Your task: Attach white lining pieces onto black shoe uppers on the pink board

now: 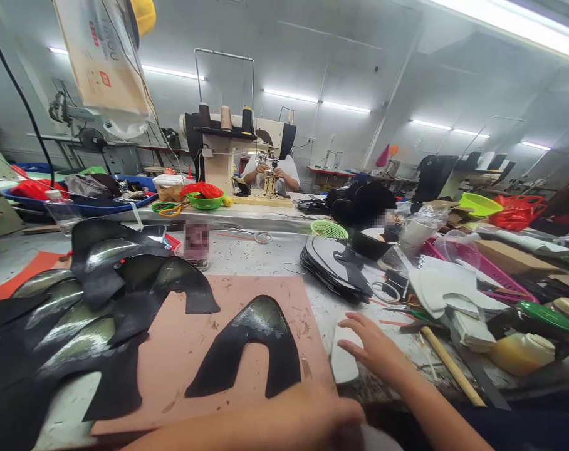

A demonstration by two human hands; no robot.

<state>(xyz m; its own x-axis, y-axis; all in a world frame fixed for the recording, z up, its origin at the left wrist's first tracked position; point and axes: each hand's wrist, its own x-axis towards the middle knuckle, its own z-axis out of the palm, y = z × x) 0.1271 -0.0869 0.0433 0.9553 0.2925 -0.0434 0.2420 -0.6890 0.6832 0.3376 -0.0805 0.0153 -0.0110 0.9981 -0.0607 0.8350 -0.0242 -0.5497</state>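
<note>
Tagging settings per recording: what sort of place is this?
Probably a shoe-upper stitching workshop: a black U-shaped leather cut piece on a pink board, a stack of dark cut pieces, and a cream industrial sewing machine behind.

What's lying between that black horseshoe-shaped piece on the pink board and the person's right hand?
In the head view, a bare strip of the pink board, then a white flat piece that the right hand reaches over with its fingers.

Flat white piece (343,368); glossy black forked cutout (261,322)
</note>
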